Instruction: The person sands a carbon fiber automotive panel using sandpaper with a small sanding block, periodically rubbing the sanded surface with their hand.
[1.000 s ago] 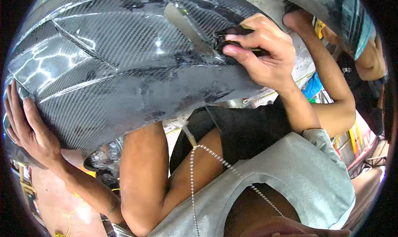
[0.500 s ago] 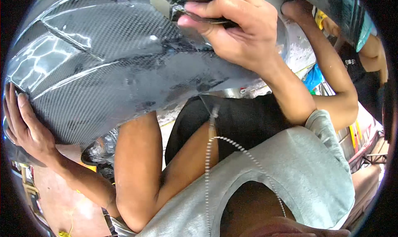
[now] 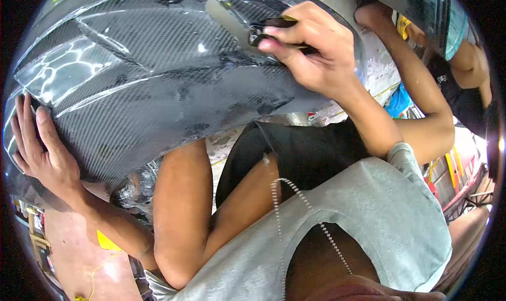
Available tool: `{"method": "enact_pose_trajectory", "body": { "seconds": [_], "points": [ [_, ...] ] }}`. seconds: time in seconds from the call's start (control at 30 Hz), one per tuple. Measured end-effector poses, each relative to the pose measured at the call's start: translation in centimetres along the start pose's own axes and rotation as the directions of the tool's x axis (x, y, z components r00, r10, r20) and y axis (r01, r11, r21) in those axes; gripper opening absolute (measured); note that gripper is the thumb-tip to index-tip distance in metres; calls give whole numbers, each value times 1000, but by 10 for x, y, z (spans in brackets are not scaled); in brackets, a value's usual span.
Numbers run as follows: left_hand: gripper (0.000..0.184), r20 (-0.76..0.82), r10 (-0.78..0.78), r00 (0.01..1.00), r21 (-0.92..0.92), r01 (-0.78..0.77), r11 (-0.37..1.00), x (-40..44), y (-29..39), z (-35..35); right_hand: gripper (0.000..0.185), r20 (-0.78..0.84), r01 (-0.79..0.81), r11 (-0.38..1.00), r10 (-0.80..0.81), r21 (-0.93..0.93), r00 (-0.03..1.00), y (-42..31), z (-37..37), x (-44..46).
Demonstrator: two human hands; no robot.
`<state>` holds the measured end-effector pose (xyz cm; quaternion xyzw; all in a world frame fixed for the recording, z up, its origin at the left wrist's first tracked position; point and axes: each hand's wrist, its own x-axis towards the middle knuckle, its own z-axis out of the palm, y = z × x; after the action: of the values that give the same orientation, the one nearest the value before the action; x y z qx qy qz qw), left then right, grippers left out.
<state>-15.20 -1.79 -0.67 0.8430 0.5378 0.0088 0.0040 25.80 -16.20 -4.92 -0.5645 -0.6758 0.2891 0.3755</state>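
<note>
A large curved carbon-fibre panel (image 3: 137, 100) with a glossy weave and moulded ridges fills the upper left. My left hand (image 3: 45, 148) lies on its left end, fingers stretched out over the surface. Near the upper right part of the panel, my right hand (image 3: 321, 53) is closed with thumb and fingers around a dark flat tool (image 3: 258, 33). A pale blade-like part (image 3: 224, 20) reaches from the tool over the weave; its exact kind is unclear. Dull grey, smeared patches show along the panel's lower edge.
My bent leg (image 3: 182, 211) and black shorts (image 3: 311, 148) are below the panel. Another person (image 3: 458, 90) in black is at the right. Blue plastic (image 3: 398, 100) lies on the floor, and a yellow cord (image 3: 95, 274) runs at the lower left.
My right hand with the dark tool has moved down and to the right in view. The panel and my left hand appear shifted slightly right, with the left hand still on the panel.
</note>
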Motion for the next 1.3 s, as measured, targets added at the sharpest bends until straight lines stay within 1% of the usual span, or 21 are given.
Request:
{"method": "enact_pose_trajectory", "body": {
  "seconds": [0.1,0.13,0.2,0.3,0.33,0.4,0.43,0.5,0.53,0.57,0.63,0.67,0.73,0.77,0.8,0.87,0.93,1.03,1.07,1.23,1.3],
  "points": [
    [45,35,-63,997,-17,64,998,-4,0,-1,26,13,39,996,-38,-78,999,-5,6,14],
    [45,46,-64,997,-27,65,998,-4,-1,1,26,65,-55,982,68,-181,996,-13,12,22],
    [45,58,-49,997,-38,52,998,-3,-4,4,17,-167,41,981,-8,191,986,-5,24,30],
    [45,-8,14,1000,-8,-14,1000,0,-3,3,25,22,27,1000,-27,-8,999,0,1,2],
    [44,-32,41,999,-1,-41,999,-1,-1,3,24,41,-5,998,2,62,999,4,-1,-2],
    [44,-30,45,999,68,-43,997,-2,7,-2,19,51,37,999,-37,-14,998,6,4,7],
    [44,-27,40,999,0,-40,999,0,11,-4,17,41,27,998,-24,-60,999,-1,5,13],
    [45,-40,35,999,-120,-40,992,10,22,-7,13,-67,59,985,-48,162,997,11,15,43],
    [48,-92,86,992,-222,-105,970,17,37,-9,12,-121,91,960,-60,266,991,16,19,58],
    [53,-103,156,982,-258,-178,950,27,57,-15,10,-208,9,941,66,338,976,7,8,63],
    [59,-132,390,911,-353,-411,840,49,87,-16,9,-385,-106,881,306,461,871,-10,-13,66],
    [64,-49,513,857,-387,-489,781,56,108,-18,10,-470,-144,849,414,509,780,-17,-23,63],
    [73,107,714,692,-415,-622,664,68,155,-22,12,-560,-145,824,490,548,668,-1,-46,39],
    [77,188,785,590,-407,-681,609,74,172,-21,12,-550,-144,837,467,529,692,12,-60,23],
    [75,166,855,492,-389,-764,515,79,182,-8,12,-540,-141,849,443,509,716,24,-75,6],
    [73,150,909,389,-372,-830,417,81,189,5,12,-532,-148,840,456,523,714,21,-84,-4],
    [73,155,905,396,-379,-823,424,81,190,9,12,-611,-143,840,487,523,625,21,-69,0],
    [72,156,897,414,-400,-804,441,81,190,16,9,-475,-147,733,566,664,674,21,-72,-5],
    [72,151,896,418,-396,-805,443,82,190,18,9,-466,-123,740,534,662,705,26,-68,-7],
    [73,172,878,447,-353,-804,479,94,170,21,9,-534,-50,798,448,601,718,42,-53,-7],
    [73,245,822,513,-347,-746,569,97,171,8,9,-562,-45,813,440,580,701,45,-51,-6]
  ]
}}
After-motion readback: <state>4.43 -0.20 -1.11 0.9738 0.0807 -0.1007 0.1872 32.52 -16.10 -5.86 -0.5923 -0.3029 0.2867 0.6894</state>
